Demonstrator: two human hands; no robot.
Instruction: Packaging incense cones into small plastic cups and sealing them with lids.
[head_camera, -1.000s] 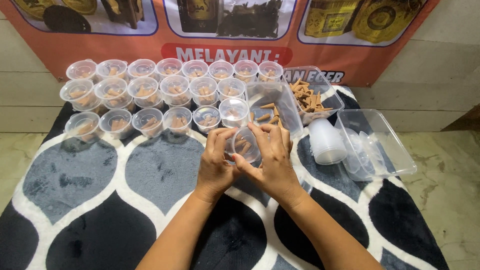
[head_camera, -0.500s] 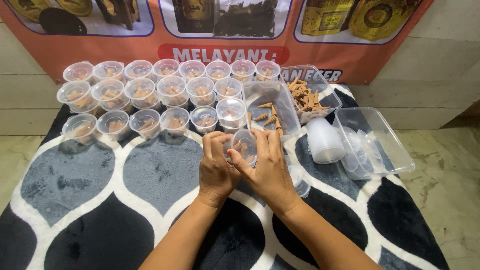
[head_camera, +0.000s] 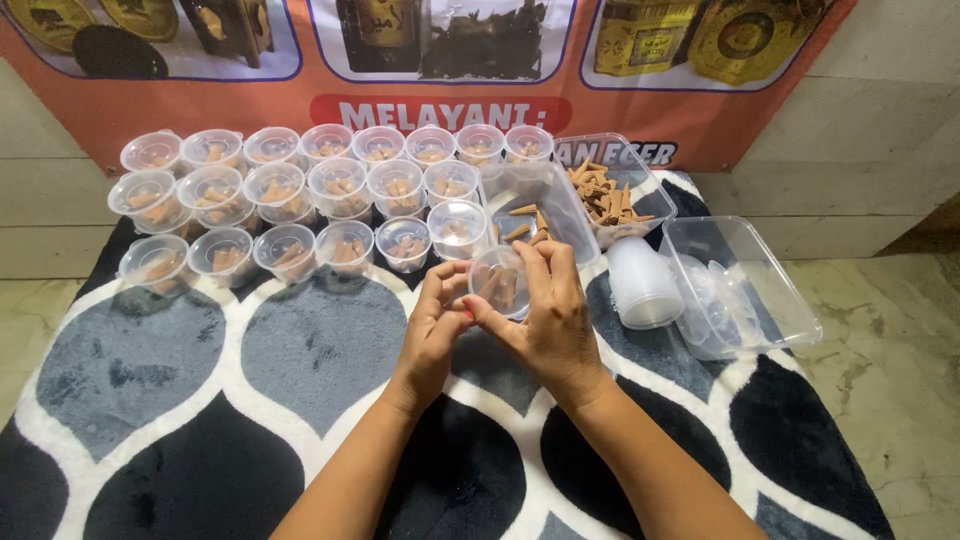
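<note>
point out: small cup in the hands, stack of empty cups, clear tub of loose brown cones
small lidded cup (head_camera: 498, 280), head view, on its clear lid between the hands.
stack of empty cups (head_camera: 640, 285), head view, on the stack's side wall.
clear tub of brown cones (head_camera: 640, 185), head view, on its right rim.

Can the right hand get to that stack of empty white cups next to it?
Probably yes, but not right away. The stack of empty cups lies close beside the right hand with nothing between them, but both hands are busy holding a small lidded cup.

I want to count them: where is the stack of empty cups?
In the head view, the stack of empty cups lies right of the right hand, between two clear trays.
</note>
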